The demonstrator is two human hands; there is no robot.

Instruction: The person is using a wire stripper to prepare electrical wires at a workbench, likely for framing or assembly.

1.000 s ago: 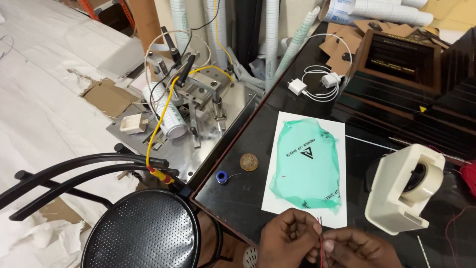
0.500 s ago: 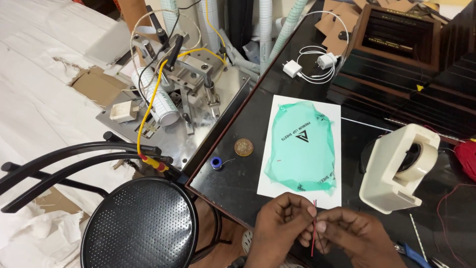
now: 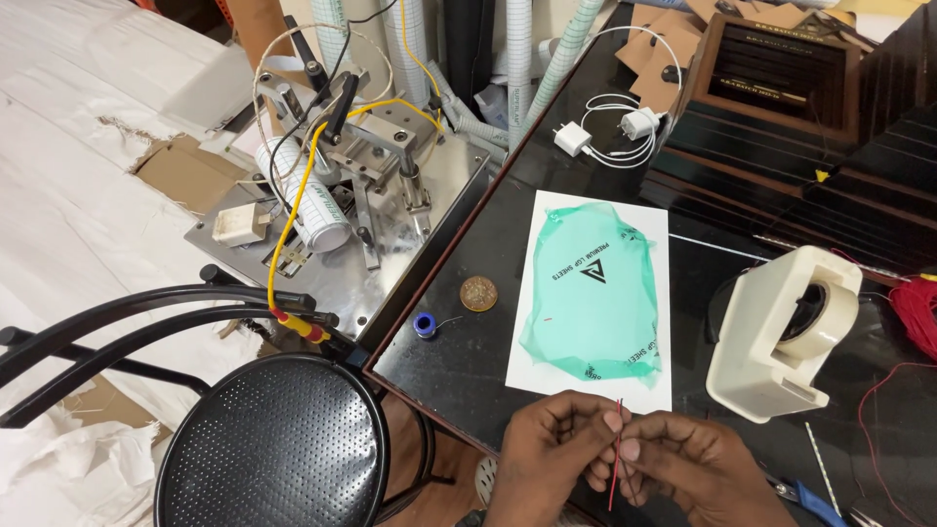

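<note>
**Both hands pinch a thin red wire at the counter's near edge**

The left hand (image 3: 551,449) and right hand (image 3: 683,464) meet fingertip to fingertip low in the view, each closed narrowly on a thin red wire (image 3: 616,454) that stands nearly upright between them. Just beyond the fingers lies a white card (image 3: 652,229) bearing a crumpled green film sheet (image 3: 586,293), flat on the black counter (image 3: 488,224). To its right stands a cream tape dispenser (image 3: 771,342); to its left lie a brown coin (image 3: 477,293) and a small blue spool (image 3: 424,325). Farther back rest white chargers with a coiled cable (image 3: 605,132). Off the counter's left edge are a metal jig with a yellow cable (image 3: 371,166) and a black perforated stool (image 3: 264,449).
</note>
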